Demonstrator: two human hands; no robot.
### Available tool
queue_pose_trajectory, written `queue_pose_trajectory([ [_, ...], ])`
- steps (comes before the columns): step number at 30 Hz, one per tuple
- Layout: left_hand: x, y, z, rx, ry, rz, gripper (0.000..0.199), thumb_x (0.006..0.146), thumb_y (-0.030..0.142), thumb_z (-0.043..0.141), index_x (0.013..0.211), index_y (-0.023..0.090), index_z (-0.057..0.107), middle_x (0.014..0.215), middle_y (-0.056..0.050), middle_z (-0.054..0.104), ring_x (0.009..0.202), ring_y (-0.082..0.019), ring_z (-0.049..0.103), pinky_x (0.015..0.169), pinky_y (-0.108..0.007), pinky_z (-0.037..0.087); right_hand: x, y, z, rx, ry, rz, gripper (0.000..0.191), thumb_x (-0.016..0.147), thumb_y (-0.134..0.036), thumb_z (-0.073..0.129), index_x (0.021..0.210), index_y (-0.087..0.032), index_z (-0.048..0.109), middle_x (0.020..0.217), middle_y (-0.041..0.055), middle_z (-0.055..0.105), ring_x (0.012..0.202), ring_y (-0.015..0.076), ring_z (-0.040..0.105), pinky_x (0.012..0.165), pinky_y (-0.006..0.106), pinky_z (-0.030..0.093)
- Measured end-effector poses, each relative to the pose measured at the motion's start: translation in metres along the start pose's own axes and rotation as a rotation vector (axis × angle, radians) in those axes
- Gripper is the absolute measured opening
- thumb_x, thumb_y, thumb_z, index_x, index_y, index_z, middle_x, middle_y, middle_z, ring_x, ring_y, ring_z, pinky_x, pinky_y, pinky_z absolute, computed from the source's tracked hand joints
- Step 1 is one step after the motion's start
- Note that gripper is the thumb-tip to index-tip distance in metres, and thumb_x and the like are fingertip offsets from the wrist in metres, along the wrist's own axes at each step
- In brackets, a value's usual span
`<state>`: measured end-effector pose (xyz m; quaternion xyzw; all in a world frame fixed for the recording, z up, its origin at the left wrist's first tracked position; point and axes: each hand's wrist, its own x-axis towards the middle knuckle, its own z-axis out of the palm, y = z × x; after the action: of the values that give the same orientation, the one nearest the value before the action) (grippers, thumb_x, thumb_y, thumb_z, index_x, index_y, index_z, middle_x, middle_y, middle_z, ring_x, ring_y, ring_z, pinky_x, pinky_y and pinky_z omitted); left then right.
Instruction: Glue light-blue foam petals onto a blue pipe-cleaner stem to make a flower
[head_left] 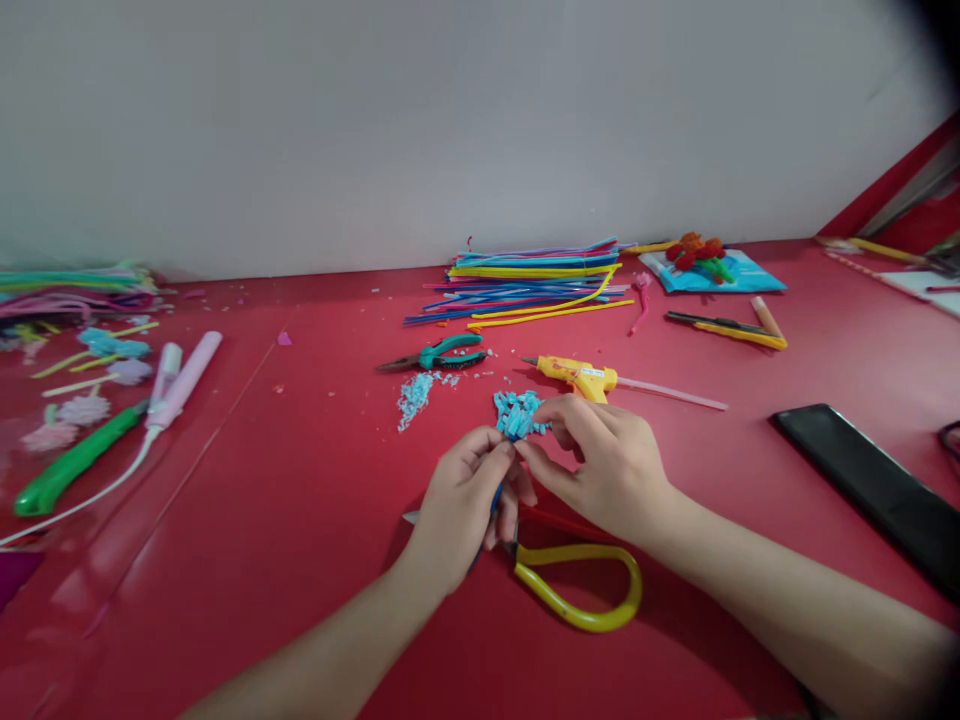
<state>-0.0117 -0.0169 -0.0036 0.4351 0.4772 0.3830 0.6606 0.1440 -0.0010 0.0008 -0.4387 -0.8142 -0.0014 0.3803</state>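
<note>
Yellow-handled scissors (pixel 555 602) toward the counter's (pixel 247 560) near edge, left hand (pixel 465 495), fingers (pixel 505 462) closed on blue stem (pixel 496 500), right hand (pixel 611 465), fingers slightly parted at its tip, any grip unclear, light blue pieces (pixel 517 412) beyond, glue gun (pixel 576 374), pliers (pixel 442 355), pipe cleaners (pixel 532 272) along far edge.

Two each of a few kinds, one each of most.
Counts two heaps of blue bits, one of fine shreds (pixel 414 398) and one of chunkier pieces (pixel 514 410), with bits too small and crowded to number; two piles of fuzzy stems, one left (pixel 75 295) and one center (pixel 529 285), with stems too tangled to number; one pair of pliers (pixel 442 355), one glue gun (pixel 577 375), one glue stick (pixel 671 391), one pair of scissors (pixel 592 622), one black phone (pixel 870 485), one green-handled tool (pixel 82 460), one blue packet (pixel 750 274).
</note>
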Motion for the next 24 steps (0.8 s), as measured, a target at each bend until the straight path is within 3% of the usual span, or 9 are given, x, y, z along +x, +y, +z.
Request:
queue_pose_trajectory([
  [9, 0.0001, -0.0004, 0.0008, 0.008, -0.004, 0.011, 0.02, 0.087, 0.032, 0.043, 0.073, 0.018, 0.045, 0.058, 0.003, 0.06, 0.029, -0.003, 0.039, 0.027, -0.013, 0.024, -0.0003, 0.0, 0.0016, -0.037, -0.02, -0.014, 0.018, 0.083, -0.028, 0.054, 0.096, -0.016, 0.056, 0.062, -0.0012, 0.058, 0.053, 0.01, 0.052, 0.053, 0.021, 0.037],
  [24, -0.0014, -0.0001, 0.0007, 0.013, -0.02, 0.009, 0.02, 0.086, 0.034, 0.045, 0.073, 0.019, 0.045, 0.057, 0.004, 0.06, 0.029, -0.003, 0.039, 0.028, -0.013, 0.025, 0.0005, -0.0002, 0.0016, -0.057, -0.064, -0.035, 0.015, 0.086, -0.029, 0.051, 0.092, -0.016, 0.058, 0.063, -0.0007, 0.057, 0.055, 0.0112, 0.052, 0.055, 0.022, 0.036],
])
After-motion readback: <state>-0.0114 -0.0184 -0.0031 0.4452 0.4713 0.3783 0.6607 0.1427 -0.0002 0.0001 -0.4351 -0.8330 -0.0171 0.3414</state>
